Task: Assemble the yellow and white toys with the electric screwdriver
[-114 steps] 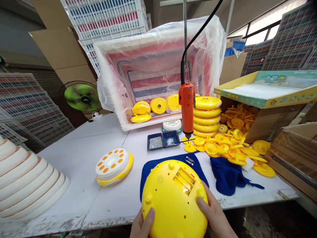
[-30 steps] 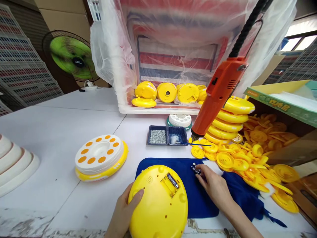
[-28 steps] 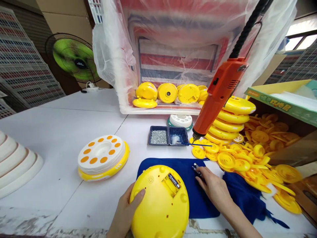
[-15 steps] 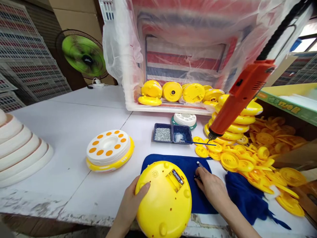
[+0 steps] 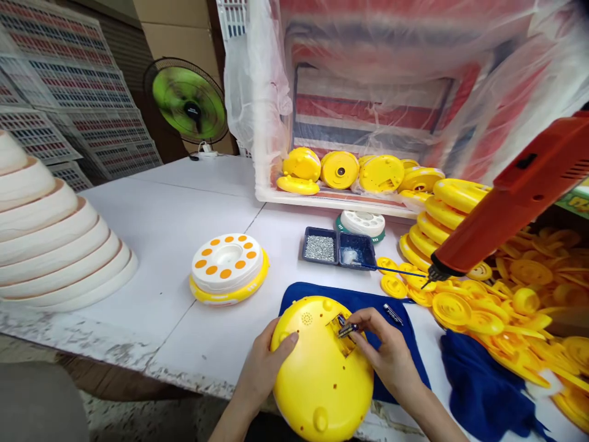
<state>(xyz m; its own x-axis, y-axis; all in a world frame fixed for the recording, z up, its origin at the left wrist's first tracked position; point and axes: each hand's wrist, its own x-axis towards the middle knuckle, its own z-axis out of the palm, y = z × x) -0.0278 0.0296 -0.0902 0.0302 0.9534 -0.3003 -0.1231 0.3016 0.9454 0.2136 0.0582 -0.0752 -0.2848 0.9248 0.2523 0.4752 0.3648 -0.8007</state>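
My left hand (image 5: 269, 362) grips the left rim of a round yellow plastic housing (image 5: 322, 374), thumb on its face. The housing is tilted toward me over the table's front edge, its battery compartment (image 5: 343, 344) uncovered. Between the thumb and fingers of my right hand (image 5: 384, 350) is a dark battery (image 5: 347, 330), held at the upper part of that compartment. Another battery shows partly behind it, in the compartment. One loose battery (image 5: 393, 314) lies on the blue cloth (image 5: 299, 291), just beyond my right hand.
An orange electric screwdriver (image 5: 501, 202) hangs at the right above loose yellow discs (image 5: 460, 310). Two dark trays (image 5: 321, 245) hold screws and a white substance. A white-topped yellow unit (image 5: 227, 270) sits left. White stacked pieces (image 5: 59, 245) stand far left; a plastic-lined crate (image 5: 271, 184) stands behind.
My right hand has lifted a battery from the blue cloth and brought it left to the housing's compartment. My left hand still holds the housing. The view has shifted left.
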